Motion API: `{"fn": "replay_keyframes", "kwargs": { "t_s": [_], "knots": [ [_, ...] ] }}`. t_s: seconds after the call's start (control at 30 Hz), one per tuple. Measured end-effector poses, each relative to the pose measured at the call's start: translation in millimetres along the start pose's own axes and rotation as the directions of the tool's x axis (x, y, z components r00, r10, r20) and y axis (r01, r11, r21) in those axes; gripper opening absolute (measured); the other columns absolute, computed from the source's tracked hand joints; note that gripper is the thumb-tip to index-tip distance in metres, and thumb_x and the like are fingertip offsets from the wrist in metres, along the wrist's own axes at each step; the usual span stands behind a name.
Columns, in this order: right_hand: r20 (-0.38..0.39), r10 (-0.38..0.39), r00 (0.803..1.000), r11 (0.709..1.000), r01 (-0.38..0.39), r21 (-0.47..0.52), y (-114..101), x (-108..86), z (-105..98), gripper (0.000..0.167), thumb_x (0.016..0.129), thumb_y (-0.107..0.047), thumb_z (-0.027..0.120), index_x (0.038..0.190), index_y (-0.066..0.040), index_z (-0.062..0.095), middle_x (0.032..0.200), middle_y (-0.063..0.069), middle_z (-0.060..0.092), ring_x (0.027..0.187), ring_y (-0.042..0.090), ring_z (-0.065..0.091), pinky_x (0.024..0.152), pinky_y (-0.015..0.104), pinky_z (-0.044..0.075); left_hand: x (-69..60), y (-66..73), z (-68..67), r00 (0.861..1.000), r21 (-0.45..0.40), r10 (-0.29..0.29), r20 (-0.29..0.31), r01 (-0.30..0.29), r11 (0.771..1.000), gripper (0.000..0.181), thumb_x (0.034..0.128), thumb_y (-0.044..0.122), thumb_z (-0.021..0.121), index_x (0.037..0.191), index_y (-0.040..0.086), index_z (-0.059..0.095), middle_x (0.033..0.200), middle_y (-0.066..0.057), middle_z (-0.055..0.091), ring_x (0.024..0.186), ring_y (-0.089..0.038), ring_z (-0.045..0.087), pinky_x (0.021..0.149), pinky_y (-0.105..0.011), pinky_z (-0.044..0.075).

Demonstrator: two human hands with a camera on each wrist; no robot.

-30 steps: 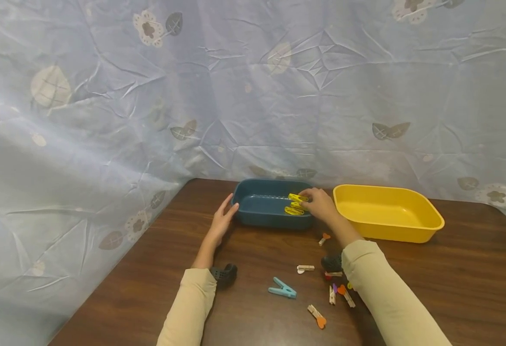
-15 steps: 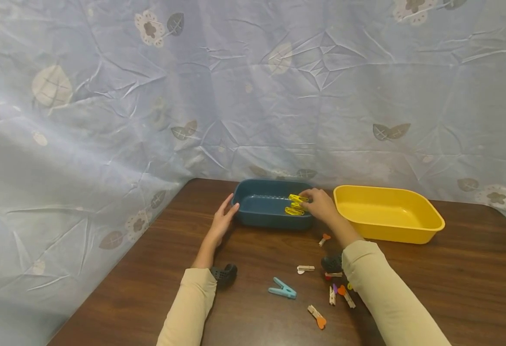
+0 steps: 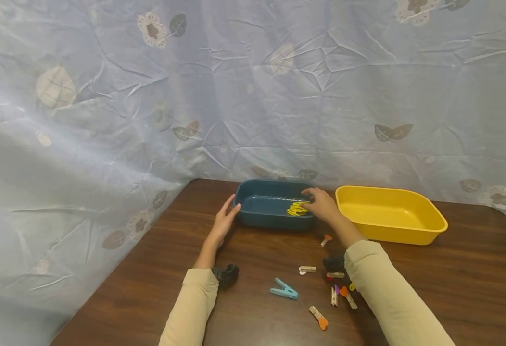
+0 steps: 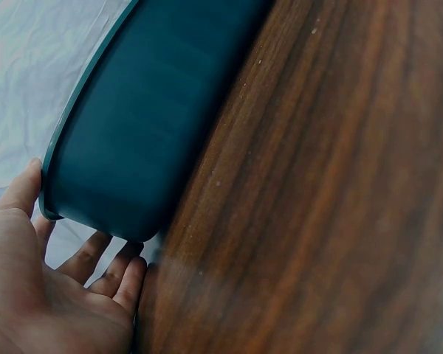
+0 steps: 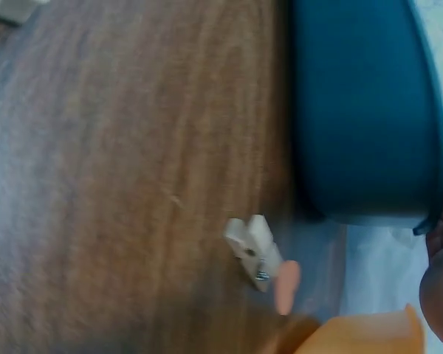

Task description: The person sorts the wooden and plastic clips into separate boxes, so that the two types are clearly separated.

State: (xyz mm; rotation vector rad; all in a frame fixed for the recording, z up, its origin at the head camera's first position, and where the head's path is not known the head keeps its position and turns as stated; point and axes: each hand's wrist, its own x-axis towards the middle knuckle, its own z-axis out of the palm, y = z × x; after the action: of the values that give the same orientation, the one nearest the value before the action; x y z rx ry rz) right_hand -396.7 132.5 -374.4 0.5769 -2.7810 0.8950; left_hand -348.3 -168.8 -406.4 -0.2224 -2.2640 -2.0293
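Observation:
My left hand (image 3: 223, 223) rests against the left end of the dark blue plastic tub (image 3: 274, 221), thumb near the rim and the other fingers fairly straight along the end wall (image 4: 111, 199). Over the tub's right end is my right hand (image 3: 323, 205), its thumb and forefinger spread apart. Several yellow plastic clothespins (image 3: 295, 209) lie in a pile inside the tub, just below and left of that thumb. In the right wrist view only a blurred edge of the right hand (image 5: 439, 291) shows, and the tub wall hides its fingertips.
A yellow tub (image 3: 393, 234) stands to the right. On the brown table lie a light blue clothespin (image 3: 284, 289) and several small wooden clothespins with coloured hearts, such as an orange-heart one (image 3: 319, 318) in front and another (image 5: 257, 254) between the tubs. Patterned fabric (image 3: 253, 96) hangs behind.
The yellow clothespins that my right hand held have dropped onto the pile in the blue tub, and its fingers have spread. My left hand stays at the tub's left end.

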Motion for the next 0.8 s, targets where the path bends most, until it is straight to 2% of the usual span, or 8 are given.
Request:
{"fn": "replay_keyframes", "kwargs": {
  "t_s": [0.13, 0.2, 0.23, 0.4, 0.47, 0.6, 0.8],
  "knots": [
    [0.028, -0.043, 0.999, 0.998, 0.042, 0.039, -4.3, -2.4, -9.0, 0.036, 0.088, -0.013, 0.062, 0.12, 0.003, 0.056, 0.117, 0.022, 0.054, 0.109, 0.037, 0.049, 0.087, 0.05, 0.041, 8.7, -15.0, 1.2, 1.0, 0.024, 0.008, -0.024, -0.007, 1.0, 0.061, 0.0928, 0.038, 0.053, 0.145, 0.017, 0.03, 0.146, -0.018, 0.025, 0.129, -0.035, 0.029, 0.099, -0.051, 0.03],
    [0.047, -0.074, 0.996, 0.997, 0.072, 0.041, -9.0, -3.7, -14.0, 0.032, 0.089, -0.012, 0.061, 0.118, 0.002, 0.058, 0.117, 0.02, 0.055, 0.109, 0.036, 0.05, 0.087, 0.049, 0.042, 10.3, -17.6, 1.2, 0.999, 0.03, 0.015, -0.036, -0.014, 0.999, 0.061, 0.0927, 0.039, 0.053, 0.145, 0.017, 0.03, 0.145, -0.017, 0.026, 0.128, -0.035, 0.03, 0.099, -0.051, 0.03],
    [0.054, -0.091, 0.994, 0.995, 0.089, 0.038, -12.0, -4.5, -16.4, 0.031, 0.089, -0.011, 0.06, 0.117, 0.002, 0.058, 0.116, 0.02, 0.056, 0.109, 0.036, 0.05, 0.087, 0.049, 0.042, 10.6, -17.5, 0.8, 0.999, 0.025, 0.016, -0.036, -0.015, 1.0, 0.061, 0.0926, 0.038, 0.053, 0.145, 0.017, 0.03, 0.145, -0.018, 0.026, 0.128, -0.036, 0.03, 0.099, -0.052, 0.03],
    [0.081, -0.181, 0.98, 0.983, 0.179, 0.031, -31.1, -14.2, -28.2, 0.028, 0.088, -0.013, 0.062, 0.114, -0.002, 0.062, 0.114, 0.015, 0.059, 0.106, 0.033, 0.052, 0.086, 0.048, 0.043, 3.3, 0.8, 0.0, 1.0, 0.008, 0.009, -0.001, -0.009, 1.0, 0.059, 0.0954, 0.032, 0.051, 0.146, 0.012, 0.026, 0.146, -0.02, 0.021, 0.13, -0.037, 0.026, 0.1, -0.053, 0.027],
    [0.083, -0.238, 0.968, 0.971, 0.236, 0.04, -38.2, -21.9, -29.7, 0.027, 0.088, -0.012, 0.063, 0.113, -0.003, 0.063, 0.112, 0.013, 0.06, 0.104, 0.033, 0.054, 0.085, 0.048, 0.043, 4.1, 1.2, 0.0, 1.0, 0.01, 0.009, 0.001, -0.009, 1.0, 0.059, 0.0958, 0.031, 0.05, 0.146, 0.012, 0.026, 0.147, -0.02, 0.021, 0.13, -0.037, 0.025, 0.1, -0.052, 0.027],
    [0.106, -0.337, 0.936, 0.941, 0.329, 0.083, -52.1, -44.8, -25.9, 0.026, 0.086, -0.011, 0.065, 0.111, -0.004, 0.064, 0.11, 0.011, 0.061, 0.102, 0.03, 0.055, 0.085, 0.047, 0.044, 12.4, -13.8, -0.8, 0.999, 0.021, 0.023, -0.025, -0.022, 1.0, 0.06, 0.0942, 0.036, 0.051, 0.145, 0.016, 0.028, 0.147, -0.016, 0.023, 0.13, -0.034, 0.026, 0.1, -0.052, 0.028],
    [0.174, -0.387, 0.906, 0.916, 0.355, 0.188, -67.9, -83.4, -12.4, 0.026, 0.087, -0.016, 0.065, 0.111, -0.006, 0.063, 0.108, 0.005, 0.062, 0.101, 0.023, 0.056, 0.085, 0.04, 0.045, 10.0, -15.7, -0.7, 0.999, 0.027, 0.019, -0.04, -0.018, 0.999, 0.059, 0.0936, 0.037, 0.052, 0.145, 0.018, 0.03, 0.146, -0.015, 0.025, 0.13, -0.032, 0.027, 0.1, -0.05, 0.029]
  ]
}}
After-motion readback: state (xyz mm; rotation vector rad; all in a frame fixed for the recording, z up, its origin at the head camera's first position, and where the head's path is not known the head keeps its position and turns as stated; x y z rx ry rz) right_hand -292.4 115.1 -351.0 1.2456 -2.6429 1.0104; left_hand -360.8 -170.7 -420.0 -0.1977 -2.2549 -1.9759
